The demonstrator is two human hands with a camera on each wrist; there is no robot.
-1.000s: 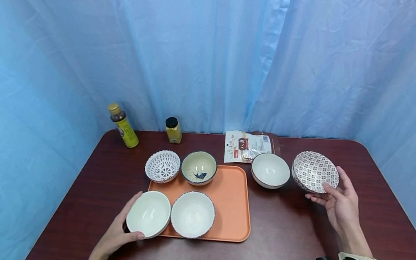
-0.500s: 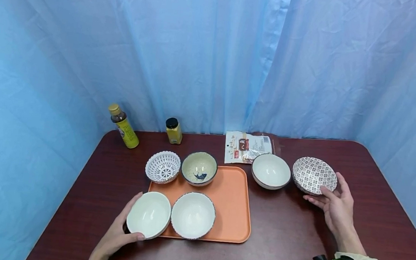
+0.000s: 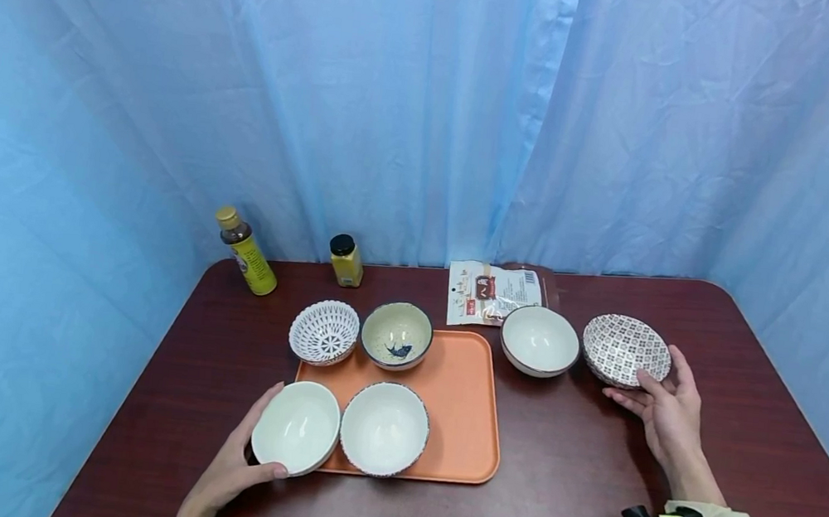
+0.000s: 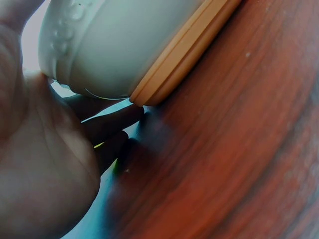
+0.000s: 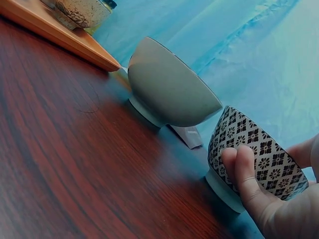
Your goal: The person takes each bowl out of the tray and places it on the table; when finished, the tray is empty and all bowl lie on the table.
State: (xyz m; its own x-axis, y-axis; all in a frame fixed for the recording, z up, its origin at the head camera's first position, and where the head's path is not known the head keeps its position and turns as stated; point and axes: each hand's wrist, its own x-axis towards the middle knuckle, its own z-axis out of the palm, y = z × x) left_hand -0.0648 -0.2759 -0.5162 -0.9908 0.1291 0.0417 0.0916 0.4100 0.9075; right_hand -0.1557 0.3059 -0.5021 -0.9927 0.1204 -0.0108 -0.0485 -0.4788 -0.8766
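My left hand (image 3: 232, 461) holds a plain cream bowl (image 3: 297, 426) from its left side, thumb at the front and fingers behind. In the left wrist view that bowl's raised-dot outer wall (image 4: 117, 47) stands over the orange tray's edge (image 4: 167, 62). On the right, my right hand (image 3: 671, 416) grips a bowl with a dark flower pattern (image 3: 625, 349), thumb at the rim and fingers against the outer wall. In the right wrist view the patterned bowl (image 5: 266, 159) sits with its foot on the table, beside a white bowl with a dark rim (image 5: 167, 84).
The orange tray (image 3: 468, 405) also bears a white blue-rimmed bowl (image 3: 385, 428), a fish-painted bowl (image 3: 397, 336) and a scalloped bowl (image 3: 325, 331) overhanging its back left corner. Behind stand a yellow-green bottle (image 3: 252, 264), a black-lidded jar (image 3: 346, 260) and a flat packet (image 3: 494, 293).
My right hand has lowered the patterned bowl, and it has gone from tilted to nearly level on the table. My left hand and the cream bowl have not moved.
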